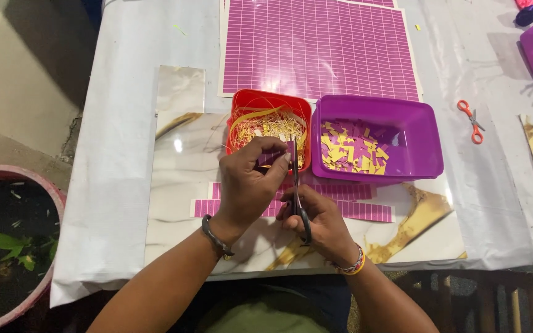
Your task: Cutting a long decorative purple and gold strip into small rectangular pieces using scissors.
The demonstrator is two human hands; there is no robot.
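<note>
Over the near side of the orange tray of shreds, the left hand pinches a thin, floppy purple paper strip in closed fingers while the right hand, fingers closed through the handles, holds dark scissors; light, easily creased, it seems best held close to the cut.

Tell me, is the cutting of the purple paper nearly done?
Not nearly. Done: cut purple and yellow pieces lie in the purple tub. In hand: the left hand holds a strip at the scissors in the right hand. Left: strips and a full gridded sheet.
</note>
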